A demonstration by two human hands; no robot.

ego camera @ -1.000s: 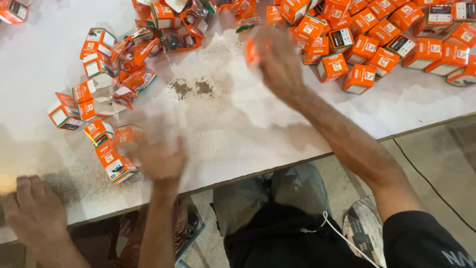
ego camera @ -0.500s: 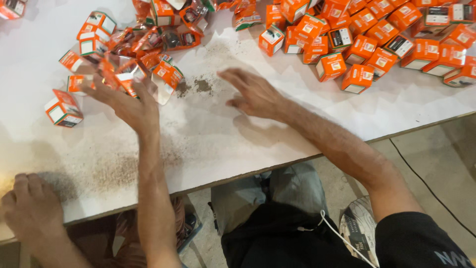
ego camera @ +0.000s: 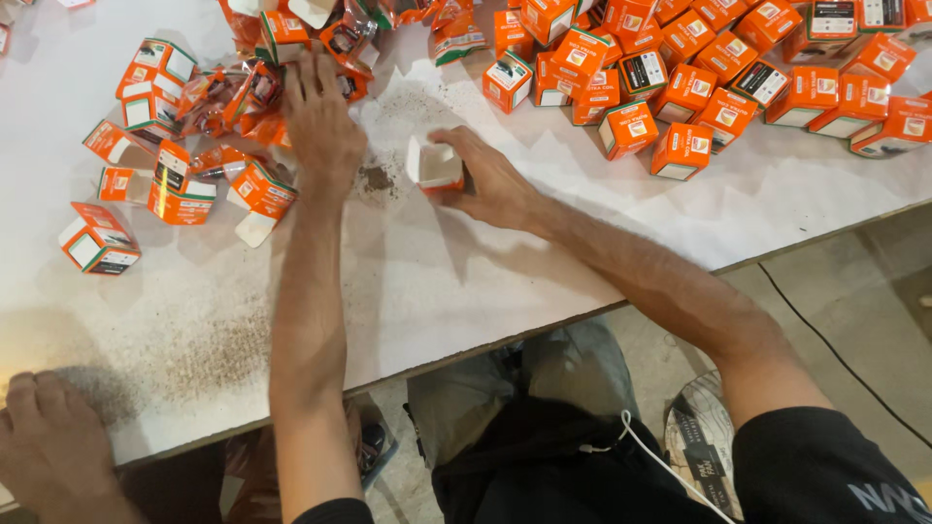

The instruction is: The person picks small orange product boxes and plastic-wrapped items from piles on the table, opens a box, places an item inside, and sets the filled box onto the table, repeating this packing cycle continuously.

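My right hand [ego camera: 490, 180] grips a small open orange and white box [ego camera: 434, 167] that stands on the white table [ego camera: 466, 272], its flap up. My left hand [ego camera: 320, 121] lies palm down on a heap of open and crumpled orange boxes [ego camera: 248, 92] at the upper left, fingers spread over them. Whether it holds one I cannot tell. A patch of dark grit [ego camera: 377, 178] lies between the two hands.
Rows of closed orange boxes [ego camera: 738, 73] fill the table's upper right. Loose boxes [ego camera: 97, 243] lie at the left. Another person's hand [ego camera: 49, 446] rests on the table's near left edge. A black cable [ego camera: 835, 349] runs over the floor at the right.
My right hand has taken hold of an open box in the middle of the table. My left hand moved up and right onto the heap of boxes.
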